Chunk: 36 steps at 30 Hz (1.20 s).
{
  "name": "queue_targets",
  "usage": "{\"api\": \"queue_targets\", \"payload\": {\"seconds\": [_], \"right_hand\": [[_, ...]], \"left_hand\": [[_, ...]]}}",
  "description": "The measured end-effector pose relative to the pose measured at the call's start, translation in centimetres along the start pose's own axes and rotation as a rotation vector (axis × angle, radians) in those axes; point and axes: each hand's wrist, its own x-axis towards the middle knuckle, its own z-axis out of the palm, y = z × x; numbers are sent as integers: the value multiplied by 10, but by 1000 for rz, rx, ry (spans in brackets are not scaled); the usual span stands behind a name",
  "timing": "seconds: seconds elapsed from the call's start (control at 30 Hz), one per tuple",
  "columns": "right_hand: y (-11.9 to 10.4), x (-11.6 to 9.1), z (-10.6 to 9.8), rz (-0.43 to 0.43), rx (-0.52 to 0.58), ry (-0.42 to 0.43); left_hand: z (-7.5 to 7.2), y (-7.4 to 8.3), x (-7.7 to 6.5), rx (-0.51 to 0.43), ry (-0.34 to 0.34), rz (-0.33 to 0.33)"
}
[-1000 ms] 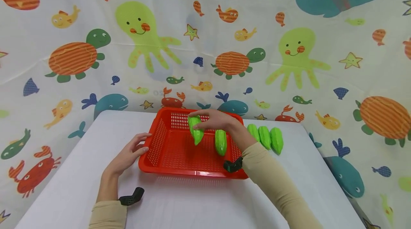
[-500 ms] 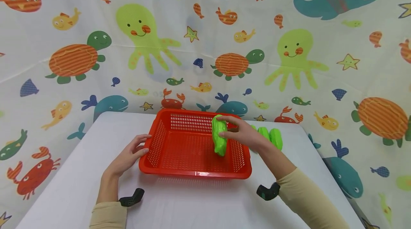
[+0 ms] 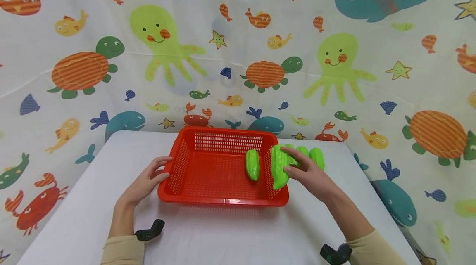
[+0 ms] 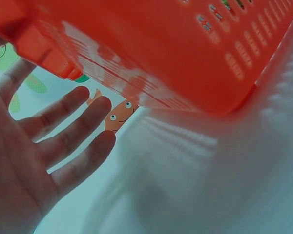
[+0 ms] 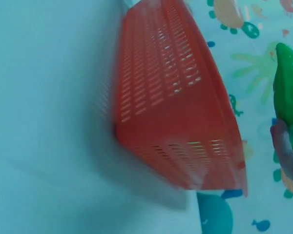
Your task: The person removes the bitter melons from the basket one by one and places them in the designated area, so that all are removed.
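A bright green, ridged vegetable with a tapered end (image 3: 278, 168), like a bitter melon, is pinched between the thumb and fingers of my right hand (image 3: 316, 178). It overlaps the right rim of the red plastic basket (image 3: 215, 202). In the right wrist view, its pointed tip (image 5: 289, 80) shows above a finger, beyond the basket wall. A second green vegetable (image 3: 252, 165) lies inside, near the basket's right wall. At the left rim, my left hand (image 3: 146, 180) rests its thumb and index finger; the left wrist view shows the other fingers (image 4: 80, 161) straight and apart, off the basket.
Several more green vegetables (image 3: 317, 158) lie in a row on the white table (image 3: 223, 236), right of the basket and partly hidden by the right hand and the held one. A cloth with sea animals (image 3: 238, 50) hangs behind and beside the table.
My right hand has carried the green vegetable rightward, from over the middle of the basket to its right rim. The left hand stays at the left rim.
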Motion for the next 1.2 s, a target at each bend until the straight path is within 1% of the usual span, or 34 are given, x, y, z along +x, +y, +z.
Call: {"api": "queue_targets", "payload": {"seconds": [0.1,0.2,0.37,0.47,0.63,0.77,0.93,1.03,1.2], "right_hand": [[9,-10,0,-29,63,27],[18,-19,-1,-41,90,55],[28,-30,-6,-33,90,112],[33,-37,-9,-33,90,129],[41,-46,-15,10,89,173],[51,-53,-23,54,44,210],[71,-58,-31,134,-97,250],[84,-59,-34,168,-166,233],[100,-57,-37,202,-228,180]], "left_hand": [[0,0,-1,2,-1,-3],[-1,1,-1,1,-1,-6],[0,3,-2,2,3,-7],[0,4,-3,11,5,-8],[0,4,-4,24,7,-7],[2,3,-4,26,4,-7],[2,3,-4,14,2,-10],[2,4,-4,7,2,-9],[0,4,-4,14,5,1]]}}
